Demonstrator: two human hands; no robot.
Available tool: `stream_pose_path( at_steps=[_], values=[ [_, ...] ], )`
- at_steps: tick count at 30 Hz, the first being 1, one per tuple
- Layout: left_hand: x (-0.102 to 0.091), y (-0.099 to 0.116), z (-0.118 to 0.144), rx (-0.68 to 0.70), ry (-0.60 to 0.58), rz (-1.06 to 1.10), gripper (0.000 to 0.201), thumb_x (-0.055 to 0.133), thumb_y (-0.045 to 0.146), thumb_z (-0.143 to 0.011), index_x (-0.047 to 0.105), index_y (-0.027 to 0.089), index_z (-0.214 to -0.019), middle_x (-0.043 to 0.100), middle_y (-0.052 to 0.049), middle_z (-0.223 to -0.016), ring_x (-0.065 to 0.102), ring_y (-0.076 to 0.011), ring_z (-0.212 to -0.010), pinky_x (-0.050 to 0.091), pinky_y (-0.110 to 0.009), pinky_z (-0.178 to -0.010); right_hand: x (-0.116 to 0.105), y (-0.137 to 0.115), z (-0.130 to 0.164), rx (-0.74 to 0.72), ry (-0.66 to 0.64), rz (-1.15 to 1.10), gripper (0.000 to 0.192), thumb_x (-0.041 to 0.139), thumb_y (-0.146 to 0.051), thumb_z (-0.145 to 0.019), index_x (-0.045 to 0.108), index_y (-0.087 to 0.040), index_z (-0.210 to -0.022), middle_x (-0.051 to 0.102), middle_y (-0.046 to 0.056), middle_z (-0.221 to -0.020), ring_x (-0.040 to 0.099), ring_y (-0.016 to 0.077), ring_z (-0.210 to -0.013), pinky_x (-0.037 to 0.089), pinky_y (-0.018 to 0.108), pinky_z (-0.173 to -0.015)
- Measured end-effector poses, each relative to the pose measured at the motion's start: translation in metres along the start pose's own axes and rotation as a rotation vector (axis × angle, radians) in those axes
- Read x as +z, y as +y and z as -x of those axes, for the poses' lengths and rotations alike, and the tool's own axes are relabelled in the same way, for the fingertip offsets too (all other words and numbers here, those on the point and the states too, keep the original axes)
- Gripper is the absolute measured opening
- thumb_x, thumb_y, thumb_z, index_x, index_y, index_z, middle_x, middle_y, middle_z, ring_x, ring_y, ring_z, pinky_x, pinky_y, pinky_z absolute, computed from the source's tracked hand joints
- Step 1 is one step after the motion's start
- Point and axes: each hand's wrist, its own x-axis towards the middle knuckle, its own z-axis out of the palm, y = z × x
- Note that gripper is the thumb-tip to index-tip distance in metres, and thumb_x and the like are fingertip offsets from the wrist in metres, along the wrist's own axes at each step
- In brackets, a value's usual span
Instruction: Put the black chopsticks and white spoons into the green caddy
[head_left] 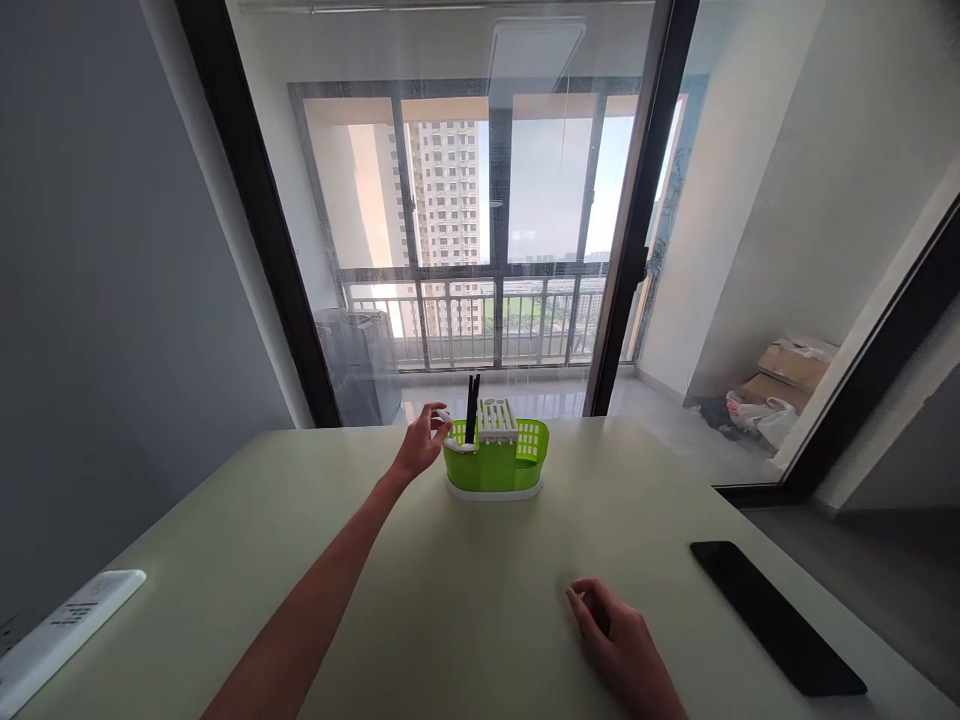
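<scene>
A bright green plastic basket (499, 468) with latticed sides and a white base stands upright on the table. A slotted white rack (497, 420) sits across its top. Thin black sticks like chopsticks (472, 410) rise from the left part, with a white spoon-like piece (465, 447) lying at the rim below them. My left hand (422, 440) is at the basket's left edge, its fingers closed on a small white rounded object (444, 416), partly hidden. My right hand (611, 635) rests on the table nearer me, fingers loosely curled, with nothing seen in it.
The pale table (450, 600) reaches toward a glass sliding door. On the right lies a flat black slab (776, 618); at the left edge is a white power strip (71, 630). Cardboard boxes and bags (780, 390) lie on the floor beyond the glass.
</scene>
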Motion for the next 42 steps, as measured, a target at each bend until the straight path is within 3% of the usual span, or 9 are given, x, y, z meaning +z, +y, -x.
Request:
stream_pose_path(
  at_steps=[11, 16, 20, 22, 25, 28, 31, 37, 42],
  values=[
    [-0.007, -0.033, 0.004, -0.155, -0.093, 0.011, 0.045, 0.057, 0.053, -0.087, 0.062, 0.019, -0.117, 0.072, -0.012, -0.111, 0.067, -0.0243, -0.101, 0.055, -0.034, -0.082, -0.001, 0.001, 0.000, 0.009, -0.031, 0.000, 0.039, 0.044, -0.055, -0.096, 0.065, -0.023, -0.091, 0.059, -0.002, -0.064, 0.056, 0.0164, -0.059, 0.043, 0.023, -0.058],
    [-0.007, -0.036, 0.014, -0.213, 0.009, 0.025, 0.050, 0.041, 0.055, -0.096, 0.056, 0.021, -0.129, 0.068, -0.012, -0.123, 0.067, -0.0232, -0.105, 0.051, -0.036, -0.092, 0.000, 0.004, 0.001, 0.017, -0.039, -0.001, 0.040, 0.043, -0.056, -0.096, 0.064, -0.023, -0.092, 0.058, -0.003, -0.063, 0.055, 0.0161, -0.058, 0.043, 0.024, -0.058],
    [-0.013, -0.053, 0.038, -0.300, 0.107, 0.025, 0.052, 0.036, 0.059, -0.096, 0.055, 0.019, -0.123, 0.067, -0.014, -0.123, 0.069, -0.0226, -0.100, 0.051, -0.038, -0.093, 0.000, 0.006, -0.001, 0.022, -0.052, -0.020, 0.039, 0.044, -0.055, -0.096, 0.065, -0.022, -0.093, 0.060, -0.002, -0.065, 0.059, 0.0167, -0.060, 0.046, 0.025, -0.059],
    [-0.018, -0.065, 0.058, -0.354, 0.127, 0.025, 0.053, 0.037, 0.061, -0.094, 0.058, 0.018, -0.116, 0.069, -0.014, -0.118, 0.071, -0.0234, -0.096, 0.052, -0.039, -0.090, 0.002, 0.004, -0.007, 0.012, -0.053, -0.034, 0.036, 0.045, -0.052, -0.096, 0.065, -0.022, -0.097, 0.063, -0.001, -0.072, 0.060, 0.0160, -0.060, 0.048, 0.025, -0.059],
    [-0.025, -0.083, 0.092, -0.429, 0.126, 0.030, 0.059, 0.037, 0.067, -0.090, 0.060, 0.016, -0.109, 0.072, -0.015, -0.109, 0.072, -0.0252, -0.089, 0.055, -0.040, -0.082, 0.009, -0.003, -0.031, -0.074, 0.033, -0.024, 0.035, 0.046, -0.047, -0.095, 0.060, -0.023, -0.117, 0.065, 0.007, -0.111, 0.066, 0.0149, -0.069, 0.055, 0.027, -0.062],
    [-0.041, -0.095, 0.123, -0.450, 0.089, 0.042, 0.063, 0.043, 0.073, -0.083, 0.063, 0.017, -0.105, 0.074, -0.013, -0.106, 0.072, -0.0249, -0.089, 0.056, -0.037, -0.081, 0.023, -0.013, -0.069, -0.176, 0.143, 0.083, 0.053, 0.045, -0.044, -0.095, 0.039, -0.028, -0.145, 0.037, 0.014, -0.149, 0.069, 0.0183, -0.091, 0.059, 0.030, -0.061],
    [-0.068, -0.102, 0.145, -0.439, 0.043, 0.042, 0.061, 0.053, 0.074, -0.077, 0.066, 0.019, -0.101, 0.075, -0.009, -0.104, 0.072, -0.0239, -0.089, 0.055, -0.035, -0.086, 0.037, -0.018, -0.106, -0.207, 0.135, 0.281, 0.062, 0.043, -0.038, -0.096, 0.023, -0.033, -0.154, 0.017, 0.012, -0.160, 0.068, 0.0204, -0.099, 0.058, 0.031, -0.057],
    [-0.124, -0.111, 0.174, -0.483, 0.078, -0.013, 0.058, 0.047, 0.073, -0.082, 0.068, 0.021, -0.094, 0.075, -0.007, -0.095, 0.071, -0.0244, -0.085, 0.055, -0.034, -0.084, 0.048, -0.008, -0.134, -0.218, 0.112, 0.548, 0.061, 0.040, -0.031, -0.099, 0.020, -0.042, -0.156, 0.015, 0.005, -0.164, 0.065, 0.0218, -0.107, 0.058, 0.031, -0.066],
    [-0.130, -0.110, 0.183, -0.490, 0.097, -0.045, 0.056, 0.048, 0.073, -0.081, 0.069, 0.022, -0.091, 0.076, -0.006, -0.091, 0.071, -0.0244, -0.083, 0.054, -0.033, -0.082, 0.050, -0.005, -0.135, -0.093, 0.216, 0.607, 0.053, 0.040, -0.039, -0.100, 0.031, -0.041, -0.153, 0.019, 0.007, -0.163, 0.060, 0.0262, -0.116, 0.058, 0.036, -0.071]
  ],
)
